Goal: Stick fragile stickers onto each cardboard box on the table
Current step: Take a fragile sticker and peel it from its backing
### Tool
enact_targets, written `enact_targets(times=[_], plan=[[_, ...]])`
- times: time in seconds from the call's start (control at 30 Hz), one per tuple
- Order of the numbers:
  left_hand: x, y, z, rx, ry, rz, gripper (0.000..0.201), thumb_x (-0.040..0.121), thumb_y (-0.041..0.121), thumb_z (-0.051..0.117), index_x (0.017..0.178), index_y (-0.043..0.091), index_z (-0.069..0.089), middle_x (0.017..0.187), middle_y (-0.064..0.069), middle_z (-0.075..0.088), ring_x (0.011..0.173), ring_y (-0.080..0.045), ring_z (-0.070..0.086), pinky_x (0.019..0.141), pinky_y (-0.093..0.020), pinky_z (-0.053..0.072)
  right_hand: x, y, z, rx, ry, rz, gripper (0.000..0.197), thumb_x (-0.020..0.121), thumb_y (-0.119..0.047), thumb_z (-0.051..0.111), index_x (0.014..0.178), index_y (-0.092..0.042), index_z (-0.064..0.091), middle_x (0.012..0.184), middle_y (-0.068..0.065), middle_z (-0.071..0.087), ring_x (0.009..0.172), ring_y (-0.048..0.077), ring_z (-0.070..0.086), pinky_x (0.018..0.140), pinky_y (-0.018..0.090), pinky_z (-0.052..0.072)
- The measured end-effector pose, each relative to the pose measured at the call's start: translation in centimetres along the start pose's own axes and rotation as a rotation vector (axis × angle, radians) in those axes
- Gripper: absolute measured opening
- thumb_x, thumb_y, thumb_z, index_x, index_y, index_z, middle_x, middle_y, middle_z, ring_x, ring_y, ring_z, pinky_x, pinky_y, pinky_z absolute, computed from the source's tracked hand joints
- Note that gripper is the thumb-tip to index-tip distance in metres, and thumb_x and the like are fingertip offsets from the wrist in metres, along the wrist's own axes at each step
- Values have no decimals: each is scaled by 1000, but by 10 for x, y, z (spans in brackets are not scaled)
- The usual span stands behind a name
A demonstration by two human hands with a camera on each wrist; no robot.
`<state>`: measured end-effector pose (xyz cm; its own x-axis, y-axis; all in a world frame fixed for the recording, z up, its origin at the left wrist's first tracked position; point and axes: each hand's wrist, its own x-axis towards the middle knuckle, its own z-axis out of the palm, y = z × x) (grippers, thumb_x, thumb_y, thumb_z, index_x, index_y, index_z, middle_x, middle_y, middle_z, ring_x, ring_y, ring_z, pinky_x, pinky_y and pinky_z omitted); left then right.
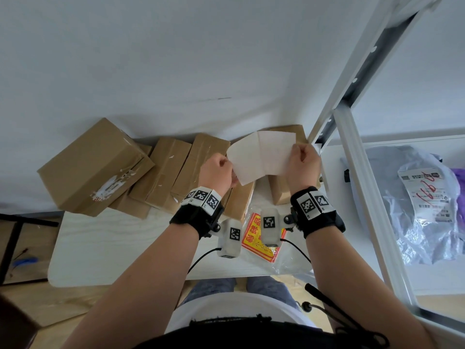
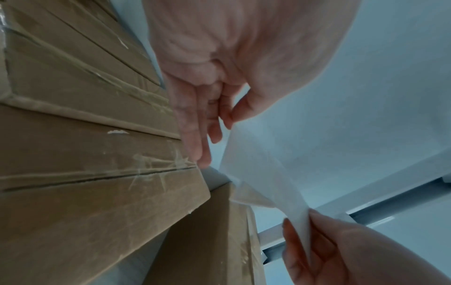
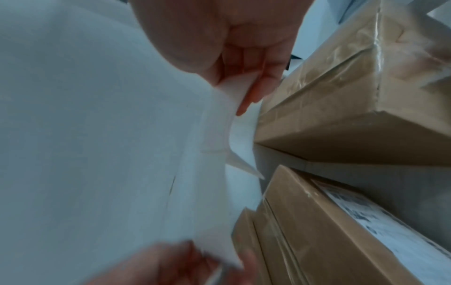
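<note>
I hold a white sheet [image 1: 261, 157] up above the boxes, its blank back towards me and a crease down its middle. My left hand [image 1: 230, 172] pinches its left edge and my right hand [image 1: 295, 157] pinches its right edge. In the left wrist view the left fingers [image 2: 207, 119] grip the sheet [image 2: 263, 173]. In the right wrist view the right fingers [image 3: 253, 90] pinch the sheet [image 3: 97, 135], where two layers seem to part. Several brown cardboard boxes [image 1: 93, 167] [image 1: 161, 172] [image 1: 198, 162] [image 1: 281, 190] lie at the back of the white table [image 1: 113, 243].
A stack of red-and-yellow fragile stickers [image 1: 254, 241] in a clear bag lies on the table near me, under my wrists. A white metal shelf [image 1: 352, 137] stands at the right, with a plastic-wrapped parcel [image 1: 422, 205] on it. One box [image 3: 341, 231] carries a white label.
</note>
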<state>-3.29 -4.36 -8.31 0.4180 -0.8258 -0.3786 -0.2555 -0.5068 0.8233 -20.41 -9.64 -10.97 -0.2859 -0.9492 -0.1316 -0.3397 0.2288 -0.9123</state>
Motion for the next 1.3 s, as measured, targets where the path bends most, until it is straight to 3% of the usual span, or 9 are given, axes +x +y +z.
enact_targets(times=[0.13, 0.23, 0.4, 0.57, 0.7, 0.83, 0.93, 1.03, 1.3], plan=[[4, -10, -1, 45, 69, -81, 16, 100, 15, 46, 108, 7, 58, 87, 3, 55, 70, -14, 64, 72, -41, 62, 10, 2, -12, -16, 149, 33, 26, 102, -21, 39, 107, -9, 61, 97, -2, 59, 88, 15, 50, 70, 19, 31], [5, -16, -4, 145, 75, -73, 17, 96, 22, 47, 99, 11, 59, 87, 1, 56, 81, -22, 64, 75, -46, 61, 11, -1, -18, 42, 227, 0, 24, 102, -20, 40, 104, -8, 61, 91, -3, 58, 81, 13, 51, 69, 17, 34], [-5, -12, 5, 127, -290, -19, 18, 100, 17, 45, 86, 14, 56, 100, -7, 58, 81, -18, 62, 52, -21, 56, 9, -11, -17, 142, 239, -62, 22, 102, -18, 43, 107, -6, 62, 86, -8, 58, 76, 6, 52, 63, 3, 39], [-13, -8, 28, 125, -510, -44, 19, 98, 13, 51, 81, 10, 59, 83, -6, 65, 63, -19, 67, 68, -37, 60, -2, -9, -11, 52, 140, -138, 21, 102, -20, 46, 105, -9, 64, 88, -5, 61, 76, 6, 54, 60, 6, 38], [-14, -9, 37, 160, -582, -36, 14, 95, 13, 57, 96, 5, 69, 82, -8, 73, 53, -15, 66, 51, -24, 54, -13, 1, -5, -1, 92, -156, 18, 100, -23, 48, 99, -18, 66, 77, -11, 59, 67, -2, 52, 59, 11, 36], [-9, -14, 31, 136, -501, 41, 18, 96, 20, 61, 108, 8, 68, 79, -1, 73, 52, -11, 64, 49, -24, 53, -20, 8, -3, -55, 55, -189, 15, 99, -25, 49, 89, -23, 60, 75, -8, 59, 66, 2, 51, 61, 16, 38], [-6, -15, 23, 26, -326, 121, 24, 98, 27, 57, 119, 17, 63, 94, -2, 73, 68, -16, 69, 71, -39, 62, -26, 8, 0, -119, -26, -169, 14, 100, -27, 49, 89, -25, 57, 70, -14, 55, 65, -1, 50, 58, 12, 34], [-4, -11, 15, -160, -382, 115, 31, 101, 41, 48, 125, 24, 59, 112, -3, 70, 90, -19, 72, 84, -43, 59, -31, 8, 9, -59, -127, -198, 20, 99, -32, 51, 93, -18, 64, 76, -8, 63, 70, 10, 58, 65, 23, 45], [-1, -9, 1, -129, -374, 149, 36, 94, 48, 58, 118, 21, 63, 105, -1, 71, 92, -15, 72, 74, -35, 62, -46, 8, 31, 25, -391, -180, 19, 93, -38, 59, 88, -24, 70, 77, -9, 68, 69, 14, 65, 62, 33, 52]])
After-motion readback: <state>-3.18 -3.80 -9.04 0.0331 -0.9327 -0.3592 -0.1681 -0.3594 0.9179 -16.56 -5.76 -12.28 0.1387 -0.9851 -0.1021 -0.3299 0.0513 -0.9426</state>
